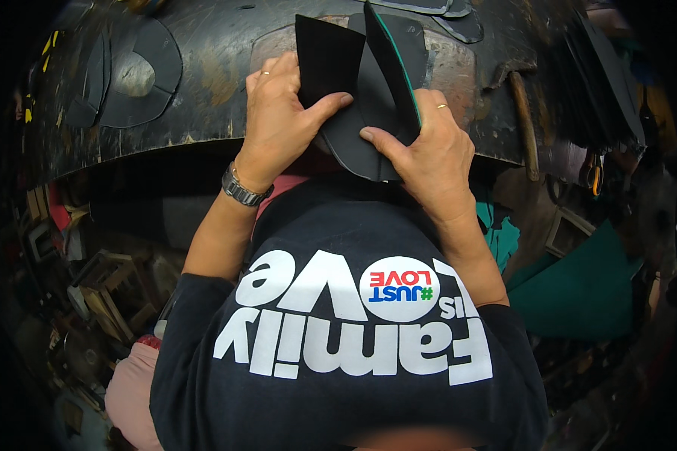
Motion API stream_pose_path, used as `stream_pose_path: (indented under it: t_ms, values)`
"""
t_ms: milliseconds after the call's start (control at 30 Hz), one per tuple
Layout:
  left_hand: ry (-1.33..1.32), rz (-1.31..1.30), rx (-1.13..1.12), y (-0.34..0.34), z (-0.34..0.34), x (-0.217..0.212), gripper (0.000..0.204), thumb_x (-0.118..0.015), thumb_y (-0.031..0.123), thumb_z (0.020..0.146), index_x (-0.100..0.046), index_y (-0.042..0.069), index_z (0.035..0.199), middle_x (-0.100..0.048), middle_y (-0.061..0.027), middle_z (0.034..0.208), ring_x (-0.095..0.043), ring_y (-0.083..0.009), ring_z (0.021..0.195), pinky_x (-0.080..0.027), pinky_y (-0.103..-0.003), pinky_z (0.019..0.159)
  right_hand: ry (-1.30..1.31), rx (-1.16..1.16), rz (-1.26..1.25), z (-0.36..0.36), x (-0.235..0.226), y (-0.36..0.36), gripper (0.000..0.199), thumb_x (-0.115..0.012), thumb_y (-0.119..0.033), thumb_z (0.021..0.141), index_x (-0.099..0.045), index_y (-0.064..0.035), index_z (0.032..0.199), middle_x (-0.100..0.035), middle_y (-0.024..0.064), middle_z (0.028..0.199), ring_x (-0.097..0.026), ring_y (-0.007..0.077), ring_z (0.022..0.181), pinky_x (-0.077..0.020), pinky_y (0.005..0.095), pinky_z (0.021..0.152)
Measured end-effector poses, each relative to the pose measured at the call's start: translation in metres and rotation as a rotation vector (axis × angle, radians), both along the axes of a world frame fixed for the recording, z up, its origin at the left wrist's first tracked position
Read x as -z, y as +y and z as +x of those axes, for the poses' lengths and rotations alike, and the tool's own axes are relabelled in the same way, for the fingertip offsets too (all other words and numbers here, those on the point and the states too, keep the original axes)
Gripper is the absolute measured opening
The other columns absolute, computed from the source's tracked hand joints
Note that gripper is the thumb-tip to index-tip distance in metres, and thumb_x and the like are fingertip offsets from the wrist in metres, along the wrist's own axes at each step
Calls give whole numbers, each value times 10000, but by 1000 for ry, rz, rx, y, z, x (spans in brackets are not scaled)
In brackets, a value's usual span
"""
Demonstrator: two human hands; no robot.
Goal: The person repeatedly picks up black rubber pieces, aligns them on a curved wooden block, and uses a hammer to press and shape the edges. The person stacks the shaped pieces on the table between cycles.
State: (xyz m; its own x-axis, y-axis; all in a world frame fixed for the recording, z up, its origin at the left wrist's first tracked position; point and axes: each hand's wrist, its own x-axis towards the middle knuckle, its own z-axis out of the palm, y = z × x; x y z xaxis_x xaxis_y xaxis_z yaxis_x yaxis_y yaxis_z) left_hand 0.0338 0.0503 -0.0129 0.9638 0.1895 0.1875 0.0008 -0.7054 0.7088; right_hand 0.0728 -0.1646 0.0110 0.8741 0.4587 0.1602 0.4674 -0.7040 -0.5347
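My left hand [278, 113] and my right hand [429, 143] both grip a folded black leather-like piece [353, 83] with a thin green edge, held over the near edge of a dark, worn workbench [203, 52]. The left thumb presses on the piece's left flap. Fingers of the right hand wrap its right flap, whose green edge stands up. A metal watch sits on my left wrist, and each hand wears a ring.
Black cut pieces [139, 75] lie on the bench at the left, more [436, 11] at the far edge. A wooden-handled tool [525, 120] lies at the right, beside orange-handled scissors [594, 177]. Teal sheet material [579, 289] and wooden clutter [105, 289] sit below the bench.
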Motion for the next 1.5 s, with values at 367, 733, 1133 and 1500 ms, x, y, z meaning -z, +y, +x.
stream_pose_path:
  t_ms: [367, 733, 1133, 1500]
  values:
    - [-429, 79, -262, -31, -2, -9, 534, -870, 157, 742, -695, 80, 1240, -674, -116, 1215, -582, -326, 1239, -396, -458, 1073, 57, 28, -11, 0, -1, -1, 600, -897, -416, 743, -655, -44, 1145, -682, 135, 1045, -717, 383, 894, -556, 457, 733]
    - [-182, 279, 438, -26, -48, -13, 449, -694, 13, 836, -692, 67, 1281, -678, -115, 1265, -610, -299, 1269, -491, -462, 1088, 434, -46, 330, 11, -4, -26, 418, -753, -122, 897, -613, 14, 1266, -746, 210, 1048, -749, 321, 941, -570, 371, 844]
    - [-43, 500, 529, -33, -53, -20, 488, -574, 136, 973, -577, 144, 1462, -585, -97, 1419, -484, -316, 1406, -403, -496, 1168, 409, -6, 619, -3, -6, -54, 68, -764, 40, 884, -762, 58, 949, -774, 62, 892, -688, 105, 793, -530, 246, 720]
    - [-19, 475, 473, -45, -52, -20, 552, -663, 161, 912, -577, 147, 1458, -575, -97, 1359, -481, -346, 1357, -384, -521, 1134, 341, 101, 491, 12, 19, -50, 171, -823, -27, 830, -733, 26, 966, -699, 72, 915, -639, 131, 831, -500, 292, 756]
